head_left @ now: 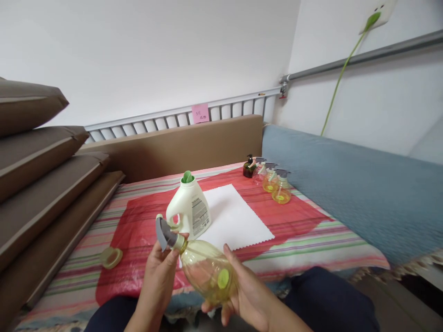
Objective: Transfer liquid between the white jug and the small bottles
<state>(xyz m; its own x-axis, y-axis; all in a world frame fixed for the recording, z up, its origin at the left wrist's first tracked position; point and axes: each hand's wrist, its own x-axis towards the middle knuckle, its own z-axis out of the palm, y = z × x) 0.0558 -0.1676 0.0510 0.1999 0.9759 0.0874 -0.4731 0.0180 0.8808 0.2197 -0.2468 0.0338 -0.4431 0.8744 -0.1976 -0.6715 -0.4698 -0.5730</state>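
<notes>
A clear yellow spray bottle (202, 263) with a grey trigger head is tilted on its side above the near edge of the bed. My left hand (159, 272) is closed around its neck, just under the trigger. Around the bottle's base curl the fingers of my right hand (249, 290), near a green round label. Just beyond, a cream detergent jug (199, 207) stands upright with its handle to the left and green showing in its open mouth. A round pale-green cap (111, 257) lies to the left of my left hand.
Under the jug, a white sheet (238, 221) lies on red plastic (134, 230) over a striped cloth. At the back right stand several spray bottles (281, 191) and a dark pump bottle (248, 169). Stacked brown cushions (44, 180) rise at the left; a blue padded backrest (346, 180) borders the right.
</notes>
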